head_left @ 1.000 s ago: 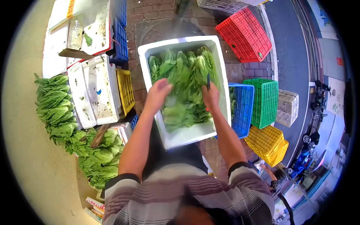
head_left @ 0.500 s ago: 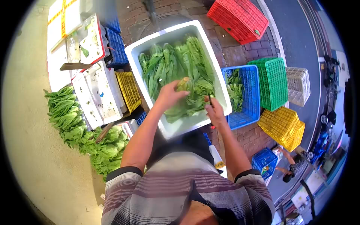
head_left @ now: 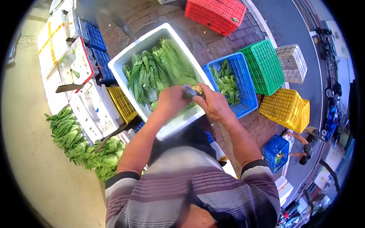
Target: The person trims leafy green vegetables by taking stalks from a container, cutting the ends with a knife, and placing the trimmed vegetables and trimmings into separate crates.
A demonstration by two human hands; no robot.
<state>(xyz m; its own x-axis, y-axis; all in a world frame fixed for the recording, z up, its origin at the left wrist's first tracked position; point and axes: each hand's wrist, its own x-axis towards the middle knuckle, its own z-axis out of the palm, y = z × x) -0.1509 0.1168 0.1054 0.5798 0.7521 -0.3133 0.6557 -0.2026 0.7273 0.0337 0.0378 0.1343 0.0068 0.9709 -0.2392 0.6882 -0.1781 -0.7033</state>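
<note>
A white foam box point(head_left: 175, 32) in front of me holds long-leaved green lettuce point(head_left: 152, 70) in what looks like water. My left hand point(head_left: 172, 102) is over the box's near part, fingers curled and smeared by motion; lettuce leaves show just below it, and the stem is hidden in the grip. Beside it, at the box's right wall, my right hand point(head_left: 215, 103) is closed around a small knife point(head_left: 193, 91). Its blade points left toward my left hand, and the two hands nearly touch.
Right of the box, a blue crate point(head_left: 247, 89) holds more leaves. Beyond stand green point(head_left: 262, 66), red point(head_left: 216, 15) and yellow crates point(head_left: 281, 108). Lettuce heads point(head_left: 72, 133) are heaped at left beside foam boxes point(head_left: 93, 110). A person point(head_left: 310, 146) bends at far right.
My left hand has turned over and moved near the right one. The knife has come up from the box's right edge to my left hand. The view has shifted slightly.
</note>
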